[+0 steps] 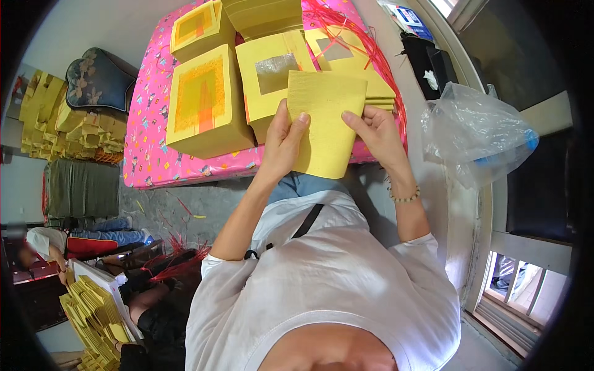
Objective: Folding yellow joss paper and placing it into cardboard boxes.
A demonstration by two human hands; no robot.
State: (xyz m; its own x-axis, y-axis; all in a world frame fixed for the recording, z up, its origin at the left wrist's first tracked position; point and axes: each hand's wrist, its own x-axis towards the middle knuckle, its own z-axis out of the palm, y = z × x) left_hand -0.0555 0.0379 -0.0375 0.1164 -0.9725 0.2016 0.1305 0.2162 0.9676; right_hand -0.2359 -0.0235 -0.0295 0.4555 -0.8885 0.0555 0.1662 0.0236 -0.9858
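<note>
Yellow paper (pixel 327 139): pinched by left fingers (pixel 301 120) and right fingers (pixel 351 119), presumably steadied
Front stack (pixel 210 108): set by surface's (pixel 141 145) near edge

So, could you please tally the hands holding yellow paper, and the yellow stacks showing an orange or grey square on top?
Left hand and right hand on yellow paper: 2
Orange-square stacks: 2
Grey-square stacks: 2
Total: 6

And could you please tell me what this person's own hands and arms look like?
The left hand and right hand wear no gloves. The white sleeves are short, and a light beaded bracelet circles the right wrist.
</note>
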